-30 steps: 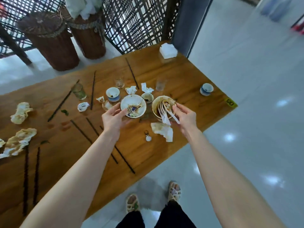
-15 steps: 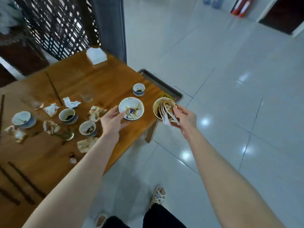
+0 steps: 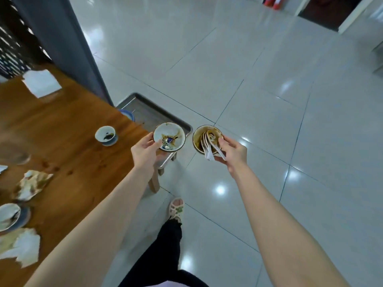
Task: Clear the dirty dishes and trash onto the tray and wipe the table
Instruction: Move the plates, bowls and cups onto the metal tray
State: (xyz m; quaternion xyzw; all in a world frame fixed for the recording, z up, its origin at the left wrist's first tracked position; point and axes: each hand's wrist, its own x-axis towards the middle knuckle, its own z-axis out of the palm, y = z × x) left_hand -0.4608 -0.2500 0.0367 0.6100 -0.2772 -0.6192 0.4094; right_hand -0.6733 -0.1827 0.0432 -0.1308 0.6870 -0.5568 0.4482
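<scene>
Plate [image 3: 169, 136] was gripped in left hand [image 3: 145, 152], bowl [image 3: 198, 139] with spoons [image 3: 208, 151] in right hand [image 3: 233, 151]; setting onto the tray [image 3: 149, 114] was judged due.

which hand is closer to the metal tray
Left. The left hand holds the white dish over the tray's corner; the right hand holds the brown bowl over the floor beside it.

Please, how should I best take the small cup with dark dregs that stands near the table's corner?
Pinch the small cup by its outer wall just under the rim, coming from above. It stands upright with dregs inside, so fingers should stay outside, and its sides look free.
</scene>
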